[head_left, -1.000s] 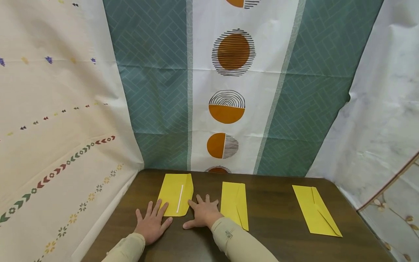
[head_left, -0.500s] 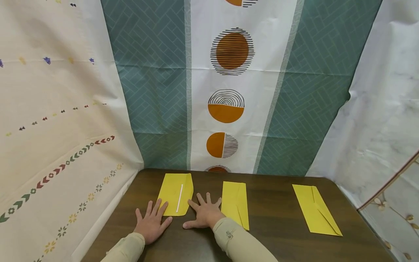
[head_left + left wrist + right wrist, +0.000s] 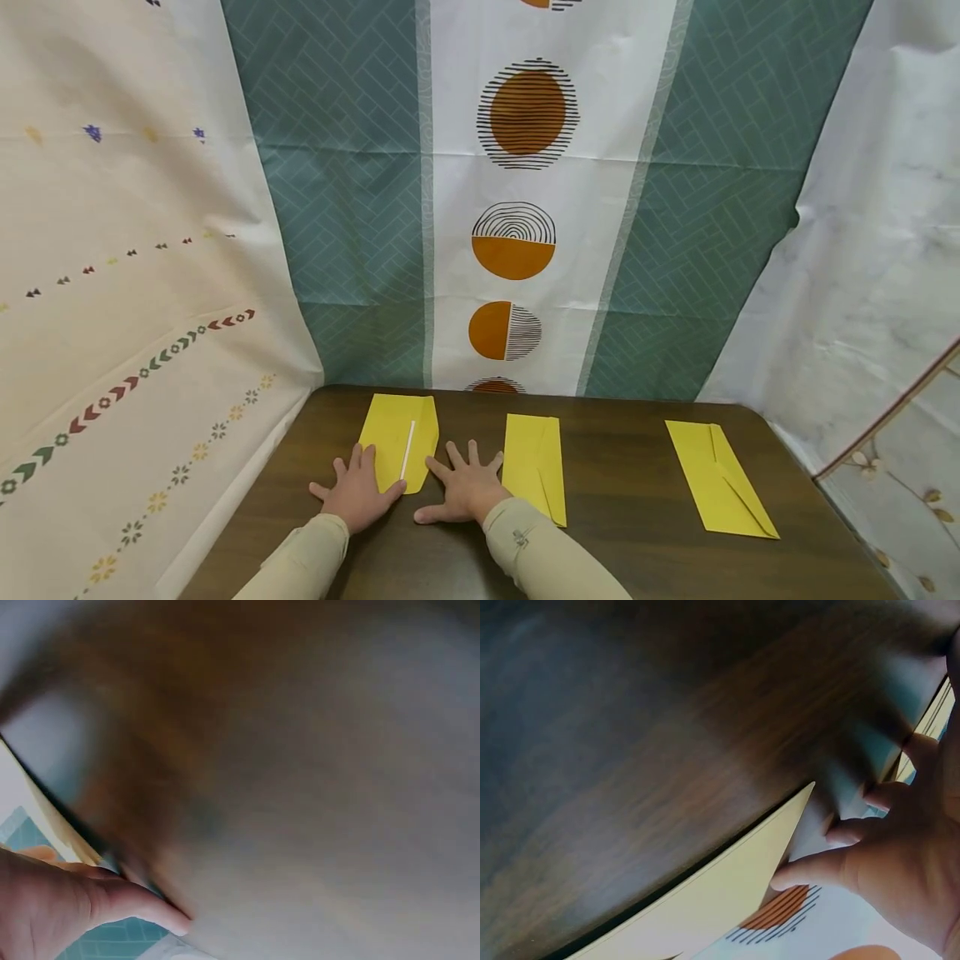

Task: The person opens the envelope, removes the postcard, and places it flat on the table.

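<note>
Yellow paper, a flat left envelope, lies on the dark brown tabletop, with a white strip running lengthwise along its right part. Two other yellow envelopes lie to its right: the middle envelope, and well beyond that the right envelope, which is turned at a slant. Both show folded seams on their upper faces.

The hands are spread wide — fingers extended, with neither gripping anything. The left hand lies at the lower left corner of the left envelope: its nearer fingers reach over the left edge, and the thumb tip meets the bottom edge by the lower end of the white strip. The right hand is splayed on the tabletop between the left envelope and the middle one. Its index fingertip is at the right edge of the left envelope, its thumb points toward the space below that envelope, and its little finger is right beside the middle envelope — whether it touches is hard to tell.

Pale sleeves cover both forearms, nearer the wearer than the left envelope. Behind that envelope hangs a teal and white cloth printed with orange circles. The left wrist view is mostly blurred.
</note>
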